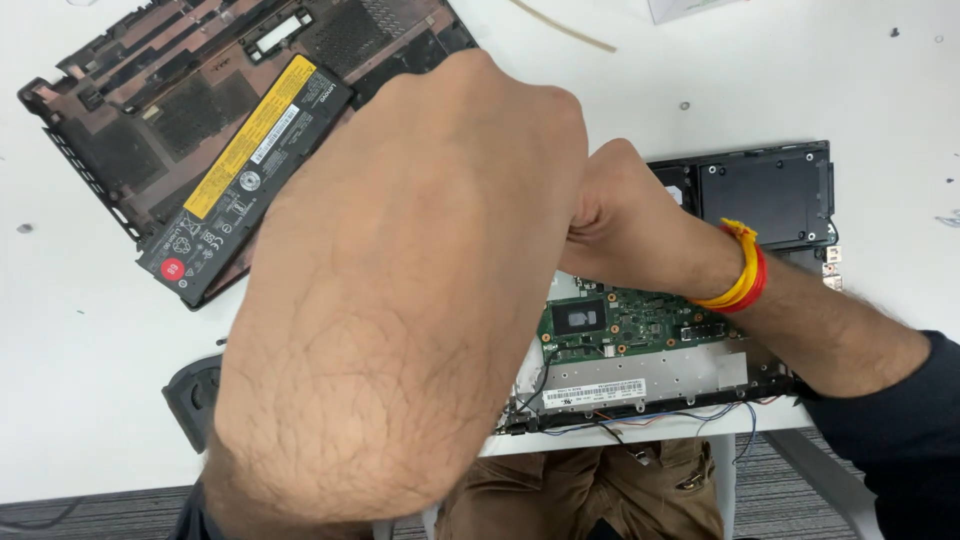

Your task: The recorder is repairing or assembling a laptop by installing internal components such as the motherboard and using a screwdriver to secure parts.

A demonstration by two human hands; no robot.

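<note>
My left hand (470, 160) is raised close to the camera, and its forearm blocks the middle of the view. My right hand (630, 215) reaches in from the right, fingers curled behind the left hand; what it grips is hidden. A red and yellow thread band circles my right wrist. Under both hands lies an opened laptop chassis (770, 195) with its green mainboard (625, 325) and loose wires showing. Whether either hand holds anything cannot be seen.
A black laptop bottom cover (130, 120) lies inside-up at the upper left, with a long black battery (250, 175) bearing a yellow label resting on it. A dark round part (192, 395) sits at the table's near edge. Small screws dot the white table (60, 330).
</note>
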